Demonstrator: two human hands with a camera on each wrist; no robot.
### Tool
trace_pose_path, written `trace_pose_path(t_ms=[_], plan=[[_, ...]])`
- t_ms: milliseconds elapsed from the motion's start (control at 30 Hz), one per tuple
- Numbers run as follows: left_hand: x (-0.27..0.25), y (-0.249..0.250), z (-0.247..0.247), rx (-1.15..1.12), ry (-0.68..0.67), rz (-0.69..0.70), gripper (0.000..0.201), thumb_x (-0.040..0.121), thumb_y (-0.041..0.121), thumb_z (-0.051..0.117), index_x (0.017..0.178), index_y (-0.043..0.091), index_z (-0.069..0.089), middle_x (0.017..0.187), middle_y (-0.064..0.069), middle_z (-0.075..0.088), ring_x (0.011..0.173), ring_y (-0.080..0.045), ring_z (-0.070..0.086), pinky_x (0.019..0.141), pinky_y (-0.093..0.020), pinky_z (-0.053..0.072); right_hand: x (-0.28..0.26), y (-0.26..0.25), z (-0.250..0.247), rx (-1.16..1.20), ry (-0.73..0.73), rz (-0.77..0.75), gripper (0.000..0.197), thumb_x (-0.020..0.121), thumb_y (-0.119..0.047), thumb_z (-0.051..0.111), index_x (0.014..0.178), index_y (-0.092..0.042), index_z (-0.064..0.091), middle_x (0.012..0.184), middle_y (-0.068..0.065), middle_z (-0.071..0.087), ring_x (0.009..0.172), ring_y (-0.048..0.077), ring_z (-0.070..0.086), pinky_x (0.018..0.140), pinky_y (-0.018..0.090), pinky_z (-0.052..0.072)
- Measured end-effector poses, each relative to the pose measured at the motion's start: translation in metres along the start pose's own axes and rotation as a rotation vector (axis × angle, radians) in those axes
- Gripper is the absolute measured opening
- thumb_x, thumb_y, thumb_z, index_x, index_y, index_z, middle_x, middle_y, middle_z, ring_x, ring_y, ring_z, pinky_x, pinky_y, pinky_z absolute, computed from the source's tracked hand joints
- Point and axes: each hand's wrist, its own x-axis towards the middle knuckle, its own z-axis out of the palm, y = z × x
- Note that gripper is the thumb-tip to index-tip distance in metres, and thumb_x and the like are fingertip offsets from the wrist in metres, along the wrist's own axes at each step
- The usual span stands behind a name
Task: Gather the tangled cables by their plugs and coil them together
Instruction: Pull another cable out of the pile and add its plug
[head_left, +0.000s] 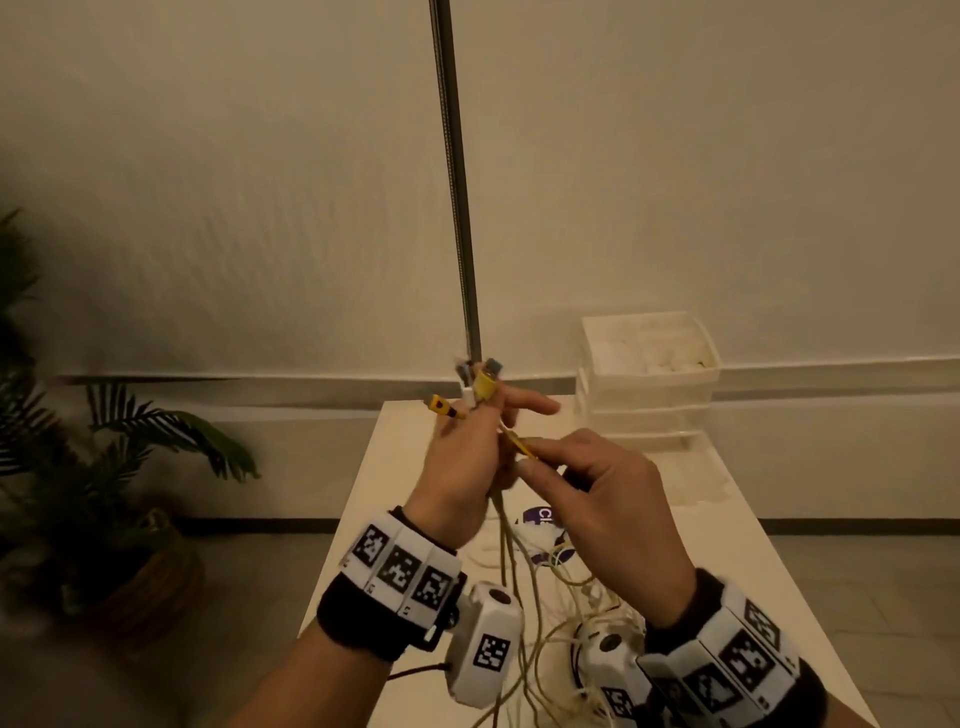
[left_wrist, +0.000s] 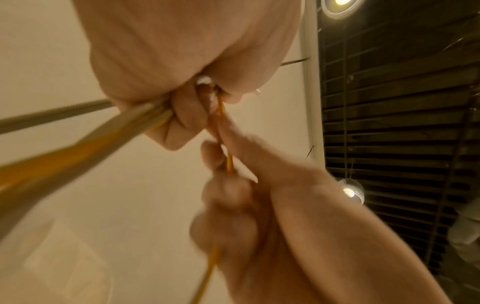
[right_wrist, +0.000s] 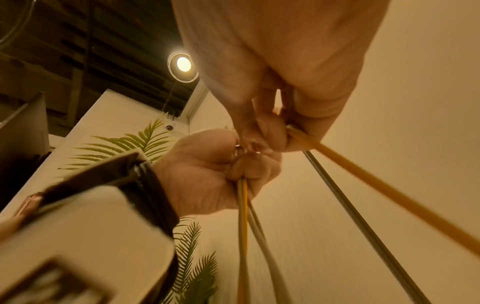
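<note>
Hands raised above the white table (head_left: 395, 467).
Clear plastic drawer box (head_left: 649, 374) behind right hand (head_left: 613, 514); potted palm (head_left: 78, 467) left of left hand (head_left: 462, 467); tangled cables (head_left: 524, 597) hang below.

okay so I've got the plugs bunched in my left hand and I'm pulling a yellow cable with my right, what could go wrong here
The left hand holds several plugs; one yellow plug sticks out sideways and might slip free. The right hand pinches the yellow cable taut, while the loose cables below could tighten into a knot.

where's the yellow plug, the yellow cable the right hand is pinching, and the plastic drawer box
yellow plug (head_left: 486, 385), head view, on its yellow housing
yellow cable (head_left: 521, 446), head view, stretch at the fingertips
plastic drawer box (head_left: 649, 387), head view, front wall
</note>
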Motion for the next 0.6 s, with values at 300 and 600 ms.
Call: trace_pose_path(t_ms=[300,600], plan=[[-0.016,0.066,-0.064,-0.307,-0.022,0.183,0.053,0.091,0.061,0.035,0.061,0.017,0.029,0.053,0.003,0.024,0.040,-0.010,0.022,0.036,-0.019,0.022,-0.031,0.070,-0.037,0.131,-0.438,0.373,0.022,0.091,-0.014,0.063,0.072,-0.017,0.075,0.053,-0.002,0.054,0.050,0.011,0.047,0.054,0.027,0.039],[-0.038,0.002,-0.008,0.573,-0.280,0.166,0.020,0.089,0.035,0.067,0.098,0.017,0.069,0.071,0.009,0.065,0.054,0.002,0.055,0.051,-0.015,0.040,-0.019,0.058,-0.042,0.315,-0.333,0.353,0.030,0.098,-0.018,0.050,0.074,-0.002,0.058,0.057,-0.001,0.044,0.052,0.012,0.037,0.056,0.029,0.034]])
